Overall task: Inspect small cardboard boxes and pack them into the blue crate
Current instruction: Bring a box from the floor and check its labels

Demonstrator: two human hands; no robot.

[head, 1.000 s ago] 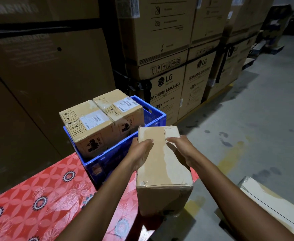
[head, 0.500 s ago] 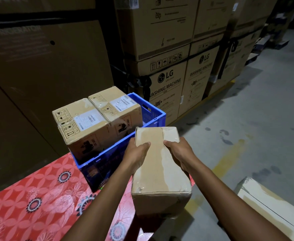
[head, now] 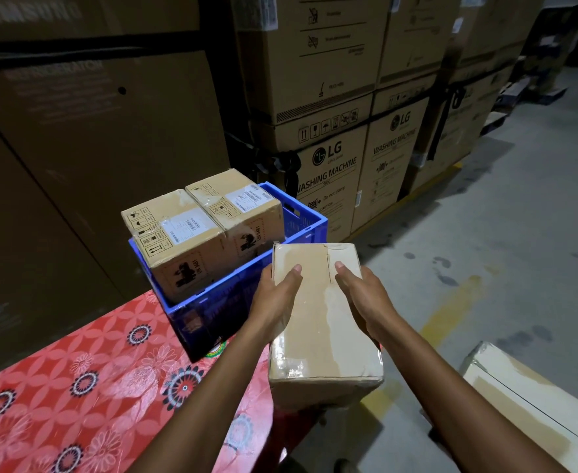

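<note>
Head view: left hand [head: 277,295] and right hand [head: 362,295] hold a cardboard box [head: 321,336], fingers clamped on its long sides, thumbs on top, over the tabletop's [head: 76,387] right edge, just beside the blue crate [head: 309,227]. A near packed box [head: 178,240] and a far packed box [head: 236,206] fill the crate's left side; its right side lies open.

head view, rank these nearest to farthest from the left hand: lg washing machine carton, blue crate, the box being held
1. held box: the left hand grips its left side, thumb on top.
2. blue crate: just left of that hand, on the patterned table.
3. LG washing machine carton: in the stack behind the crate.
</note>
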